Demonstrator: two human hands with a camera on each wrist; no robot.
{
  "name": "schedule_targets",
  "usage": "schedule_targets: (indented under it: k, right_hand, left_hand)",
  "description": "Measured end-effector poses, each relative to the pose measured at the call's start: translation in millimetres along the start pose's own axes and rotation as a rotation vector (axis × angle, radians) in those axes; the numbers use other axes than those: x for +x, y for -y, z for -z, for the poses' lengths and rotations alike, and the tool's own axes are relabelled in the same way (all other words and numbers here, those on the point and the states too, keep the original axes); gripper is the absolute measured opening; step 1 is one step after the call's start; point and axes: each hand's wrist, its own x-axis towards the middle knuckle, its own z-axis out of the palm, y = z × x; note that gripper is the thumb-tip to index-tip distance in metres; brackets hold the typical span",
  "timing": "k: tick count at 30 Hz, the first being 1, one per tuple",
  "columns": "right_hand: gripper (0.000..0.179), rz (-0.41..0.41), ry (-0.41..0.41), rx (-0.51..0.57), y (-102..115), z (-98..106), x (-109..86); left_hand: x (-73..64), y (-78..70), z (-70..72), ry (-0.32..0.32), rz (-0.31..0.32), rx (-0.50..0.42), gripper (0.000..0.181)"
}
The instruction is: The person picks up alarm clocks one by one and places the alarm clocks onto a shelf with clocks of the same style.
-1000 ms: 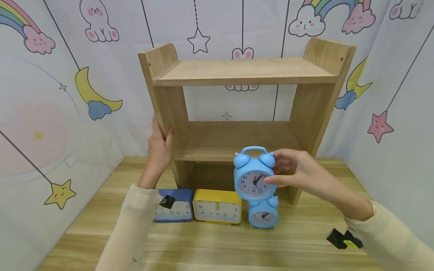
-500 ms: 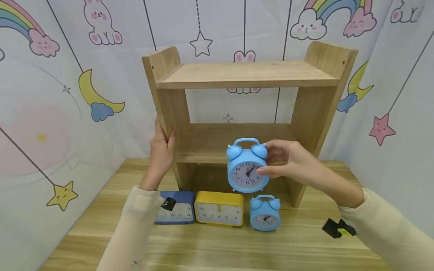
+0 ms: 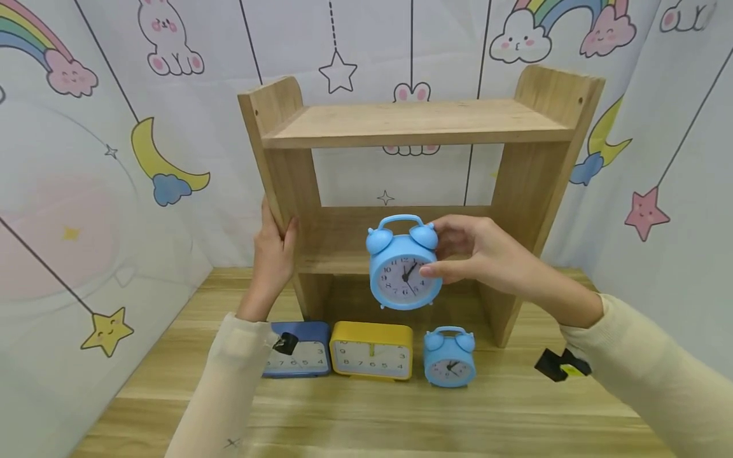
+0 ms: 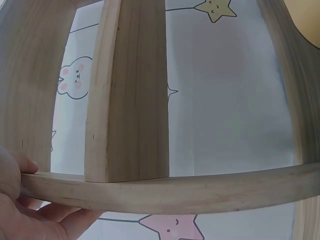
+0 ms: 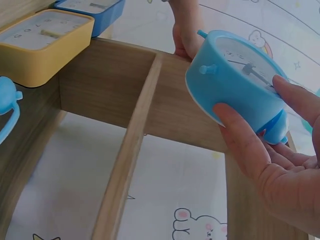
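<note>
A light blue twin-bell alarm clock (image 3: 403, 283) is held up in front of the wooden shelf (image 3: 418, 138), near its middle board. My right hand (image 3: 487, 254) grips the clock from the right, thumb on its face and fingers behind; in the right wrist view the fingers (image 5: 240, 135) lie along the back of its blue body. My left hand (image 3: 275, 248) grips the left side panel of the shelf, its thumb on the inner side. In the left wrist view that hand (image 4: 35, 210) wraps the panel's edge.
On the wooden table (image 3: 366, 420), before the shelf, stand a blue rectangular clock (image 3: 306, 356), partly behind the left sleeve, a yellow rectangular clock (image 3: 372, 359) and a smaller light blue alarm clock (image 3: 450, 369). A patterned cloth backdrop (image 3: 366, 38) surrounds the table.
My right hand has carried the alarm clock up and to the left, from in front of the smaller blue clock to before the middle board. The left hand stays on the side panel.
</note>
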Motion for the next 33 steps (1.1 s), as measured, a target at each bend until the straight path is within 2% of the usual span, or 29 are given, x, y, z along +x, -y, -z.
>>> schedule_targets:
  k: [7,11,16,26,33]
  right_hand:
    - [0.053,0.001,0.005,-0.049,18,2,11.3]
    - [0.052,0.035,0.007,-0.073,30,4,17.3]
    - [0.054,0.048,-0.022,-0.123,44,6,24.4]
    - [0.050,0.068,-0.055,-0.067,62,12,35.6]
    - [0.049,0.079,-0.072,-0.074,75,17,43.4]
  left_hand:
    - [1.1,1.1,-0.9,-0.011,-0.014,0.002,0.059]
    - [1.5,1.2,-1.5,-0.018,-0.024,-0.001,0.059]
    - [1.1,0.9,-0.9,-0.017,-0.017,-0.007,0.060]
    - [-0.7,1.4,0.1,-0.024,-0.012,-0.002,0.061]
    - [-0.7,1.5,-0.8,-0.026,-0.008,0.007,0.061]
